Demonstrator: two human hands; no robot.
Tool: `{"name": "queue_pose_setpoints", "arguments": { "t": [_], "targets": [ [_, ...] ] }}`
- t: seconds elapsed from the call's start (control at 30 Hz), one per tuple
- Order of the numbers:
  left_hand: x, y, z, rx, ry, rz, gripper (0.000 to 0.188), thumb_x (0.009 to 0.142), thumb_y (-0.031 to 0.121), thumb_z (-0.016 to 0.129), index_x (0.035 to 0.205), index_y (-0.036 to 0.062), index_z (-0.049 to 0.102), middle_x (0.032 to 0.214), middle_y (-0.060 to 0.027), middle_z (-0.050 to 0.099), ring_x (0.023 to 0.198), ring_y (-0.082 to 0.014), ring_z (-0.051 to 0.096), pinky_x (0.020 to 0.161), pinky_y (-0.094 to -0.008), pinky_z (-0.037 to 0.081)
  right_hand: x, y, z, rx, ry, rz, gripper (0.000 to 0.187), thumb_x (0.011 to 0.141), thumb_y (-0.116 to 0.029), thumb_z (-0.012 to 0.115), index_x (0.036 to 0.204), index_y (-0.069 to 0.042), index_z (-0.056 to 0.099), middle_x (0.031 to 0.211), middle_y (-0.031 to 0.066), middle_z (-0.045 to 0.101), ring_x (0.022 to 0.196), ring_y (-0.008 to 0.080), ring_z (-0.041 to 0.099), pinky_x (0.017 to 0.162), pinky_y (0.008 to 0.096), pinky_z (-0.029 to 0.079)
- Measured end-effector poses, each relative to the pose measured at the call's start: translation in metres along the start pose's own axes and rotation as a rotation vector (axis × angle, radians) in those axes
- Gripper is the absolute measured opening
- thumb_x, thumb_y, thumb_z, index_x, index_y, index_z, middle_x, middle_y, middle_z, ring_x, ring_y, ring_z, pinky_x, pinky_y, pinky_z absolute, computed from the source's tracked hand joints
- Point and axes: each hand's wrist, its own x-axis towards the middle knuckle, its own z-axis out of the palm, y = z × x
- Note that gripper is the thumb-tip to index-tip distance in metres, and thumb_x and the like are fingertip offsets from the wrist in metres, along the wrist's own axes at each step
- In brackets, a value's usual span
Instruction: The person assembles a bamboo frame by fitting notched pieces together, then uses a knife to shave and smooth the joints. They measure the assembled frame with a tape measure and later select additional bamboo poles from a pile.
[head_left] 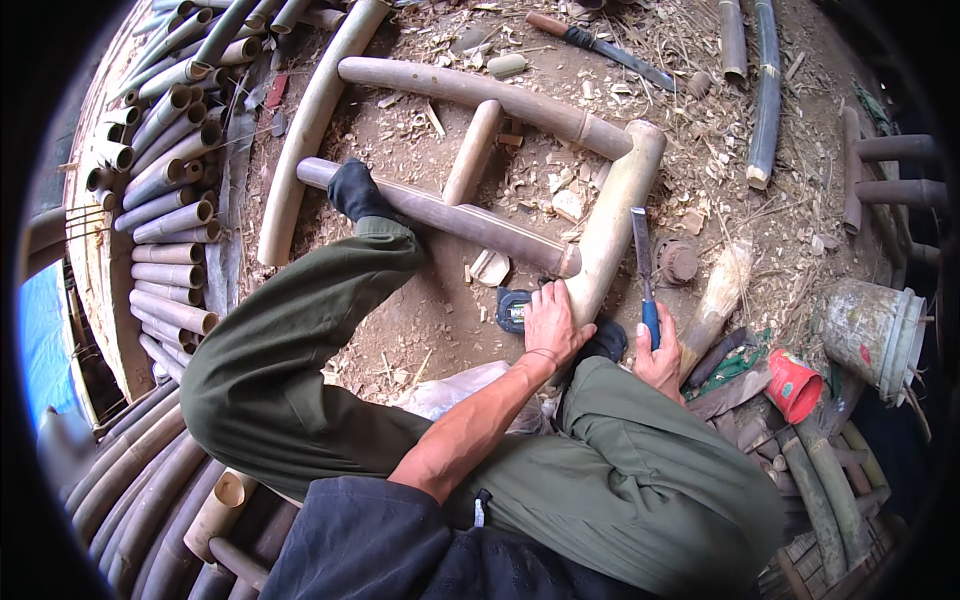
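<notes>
A frame of bamboo poles lies on the ground, two thick posts joined by long rails and a short cross-piece (474, 152). My left hand (553, 322) holds the near end of the right-hand post (612, 228), close to where a rail (470, 222) meets it. In my right hand (658, 357) is a chisel (642, 250) by its blue handle, blade pointing away from me and apart from the post. Beside my left hand sits a dark tape measure (512, 311). My left foot (358, 190), in a dark sock, presses on the near rail.
Cut bamboo tubes (170, 270) are stacked at the left. A long knife (610, 50) lies at the far side amid wood shavings. At the right stand a dirty white bucket (865, 335) and a red cup (795, 387). A pale wooden piece (725, 290) lies right of the chisel.
</notes>
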Motion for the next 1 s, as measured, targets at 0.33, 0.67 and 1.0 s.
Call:
{"name": "queue_pose_setpoints", "arguments": {
  "t": [0.33,0.67,1.0],
  "targets": [
    [0.035,-0.027,0.014,-0.137,0.004,0.210,0.071,0.070,0.036,0.079,0.122,-0.0029,0.050,0.118,-0.0216,0.054,0.112,-0.0376,0.050,0.096,-0.0448,0.042,0.043,-0.024,0.035,0.807,0.230,0.642,0.022,0.101,-0.023,0.049,0.105,-0.003,0.039,0.078,0.0085,0.052,0.047,0.0157,0.055,0.039,0.0308,0.051],
    [0.097,-0.051,-0.067,0.397,0.002,0.454,0.064,0.078,0.039,0.072,0.133,0.0131,0.051,0.136,-0.0071,0.051,0.134,-0.0277,0.039,0.116,-0.0519,0.020,0.057,-0.028,0.063,0.562,0.029,0.813,0.023,0.100,-0.020,0.050,0.104,-0.002,0.037,0.069,0.0082,0.053,0.044,0.0186,0.058,0.034,0.0319,0.048],
    [0.058,-0.043,-0.035,0.275,0.207,0.358,0.094,0.083,0.061,0.061,0.143,-0.0065,0.034,0.151,-0.0244,0.031,0.144,-0.0375,0.023,0.118,-0.0491,0.017,0.027,-0.024,0.008,-0.143,0.001,0.061,0.037,0.098,-0.028,0.053,0.125,-0.002,0.048,0.088,0.0202,0.063,0.069,0.0352,0.067,0.060,0.0422,0.052]
  ]
}}
